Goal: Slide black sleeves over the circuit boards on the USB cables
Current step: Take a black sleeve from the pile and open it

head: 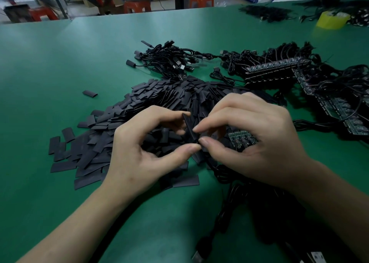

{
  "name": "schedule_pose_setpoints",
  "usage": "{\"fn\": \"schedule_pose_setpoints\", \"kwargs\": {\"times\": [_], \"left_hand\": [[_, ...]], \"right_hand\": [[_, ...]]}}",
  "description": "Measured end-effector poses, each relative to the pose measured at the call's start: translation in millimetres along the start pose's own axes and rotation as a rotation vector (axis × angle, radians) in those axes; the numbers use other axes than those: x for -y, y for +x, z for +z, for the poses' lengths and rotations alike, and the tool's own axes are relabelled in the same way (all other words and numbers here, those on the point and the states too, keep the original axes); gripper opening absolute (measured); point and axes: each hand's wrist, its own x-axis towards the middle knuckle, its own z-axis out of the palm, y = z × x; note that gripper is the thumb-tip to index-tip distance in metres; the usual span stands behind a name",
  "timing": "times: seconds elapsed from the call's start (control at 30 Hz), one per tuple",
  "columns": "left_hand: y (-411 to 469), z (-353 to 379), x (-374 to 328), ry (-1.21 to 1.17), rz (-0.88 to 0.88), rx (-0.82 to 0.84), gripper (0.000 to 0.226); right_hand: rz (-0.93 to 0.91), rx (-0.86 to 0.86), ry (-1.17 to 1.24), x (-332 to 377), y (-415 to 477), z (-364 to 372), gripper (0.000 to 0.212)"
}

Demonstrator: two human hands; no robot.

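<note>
Desk [60, 63]: a green desk is carrying everything and is filling most of the view.
Sleeve pile [123, 123]: loose, flat black sleeves are lying heaped at the middle, under and beyond both grips.
Unsleeved bundles [279, 67]: tangled black cables with bare board strips are lying to the right of the pile.
Finished bundle [167, 59]: cables whose ends are looking already sleeved are lying just behind the pile.
Right grip [259, 135]: its thumb and forefinger are pinching the lower end of the held sleeve, while the other fingers are curling round the circuit board.
Left grip [143, 155]: its thumb and forefinger are pinching the same sleeve from the other side.
Cable [225, 174]: it is trailing from under the right grip toward the near edge, ending in a USB plug [198, 255].
Tape roll [331, 20]: a yellow roll is sitting at the far right, well apart from the work.
Circuit board [242, 139]: it is resting in the right palm, just beside the held sleeve and not yet inside it.
Held sleeve [189, 126]: it is standing roughly upright between the 2 grips, above the pile.
Step in hand: the 2 grips are probably squeezing 1 flat sleeve to open its mouth.
Next move: it is calling for a rounded opening, the board's end lining up with it, and a straight push so the corners are not snagging.
</note>
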Motion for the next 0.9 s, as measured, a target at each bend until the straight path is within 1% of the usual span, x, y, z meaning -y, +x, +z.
{"fn": "schedule_pose_setpoints", "kwargs": {"times": [0.23, 0.37, 0.57, 0.67, 0.77, 0.83, 0.87, 0.9], "left_hand": [[0.6, 0.0, -0.2, 0.019, -0.028, 0.034, 0.038], [1.7, -1.2, -1.7, 0.065, -0.016, 0.063, 0.038], [2.2, -1.5, -3.9, 0.082, -0.047, 0.055, 0.039], [2.0, 0.0, -5.9, 0.097, -0.049, 0.041, 0.038], [2.1, 2.6, -6.5, 0.079, -0.062, 0.027, 0.038], [1.8, 1.9, -5.4, 0.068, -0.089, -0.004, 0.038], [1.8, 1.0, -4.2, 0.063, -0.110, -0.029, 0.037], [1.7, 0.0, -3.0, 0.059, -0.134, -0.060, 0.036]], "right_hand": [[-0.012, -0.002, -0.065, 0.7, -0.9, 2.3, 0.001], [0.001, 0.005, -0.090, 3.9, -2.0, 5.6, 0.003], [0.091, 0.001, -0.069, 7.8, -1.1, 6.9, 0.005], [0.166, 0.000, -0.010, 6.4, 0.2, 6.4, 0.007], [0.226, 0.056, 0.042, 5.6, 0.8, 6.6, 0.006], [0.274, 0.109, 0.110, 3.5, 1.4, 4.3, 0.002], [0.295, 0.154, 0.136, 1.4, 1.8, 2.5, 0.004], [0.307, 0.219, 0.139, -1.4, 2.1, 0.7, 0.012]]}}
